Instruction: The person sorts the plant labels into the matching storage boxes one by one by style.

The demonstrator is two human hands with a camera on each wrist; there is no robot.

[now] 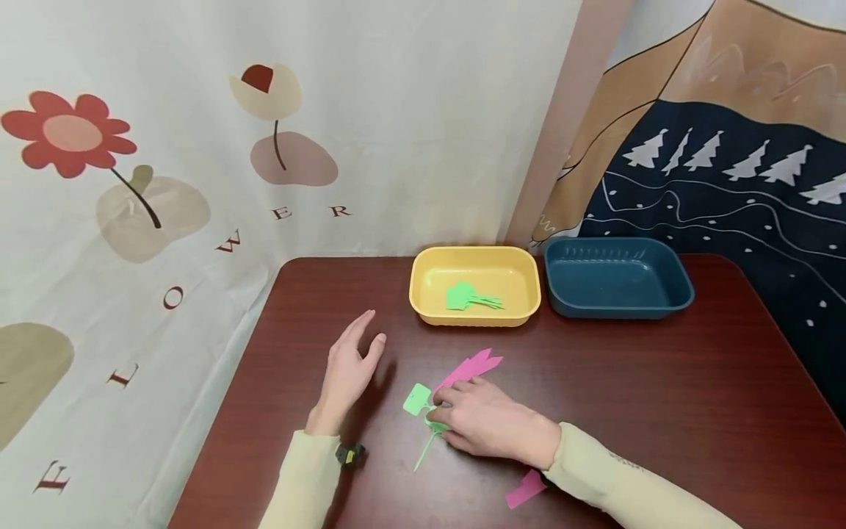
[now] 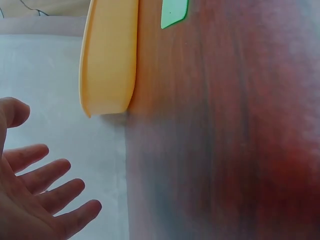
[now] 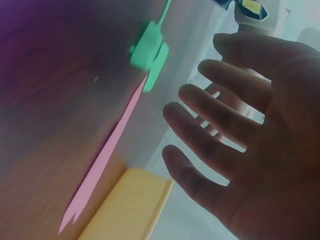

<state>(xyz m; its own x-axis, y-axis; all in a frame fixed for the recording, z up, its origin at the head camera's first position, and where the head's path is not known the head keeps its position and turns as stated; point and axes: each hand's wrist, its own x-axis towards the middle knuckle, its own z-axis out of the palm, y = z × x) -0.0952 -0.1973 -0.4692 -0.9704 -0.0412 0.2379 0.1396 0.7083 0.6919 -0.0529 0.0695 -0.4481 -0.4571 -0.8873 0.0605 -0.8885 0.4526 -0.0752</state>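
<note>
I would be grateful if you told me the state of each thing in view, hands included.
Left hand: open, raised, holding nothing
Right hand: fingers spread, over the loose green tags, gripping nothing
Loose green tags: lying on the table, partly hidden
Yellow tray: upright, holding green tags
Tray's green tags: bunched together
Blue tray: upright
Far pink strips: overlapping, partly hidden
Near pink piece: partly hidden

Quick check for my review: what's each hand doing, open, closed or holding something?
Left hand: open, holding nothing, over the table.
Right hand: open, fingers loosely spread, holding nothing, over the green tags.
</note>
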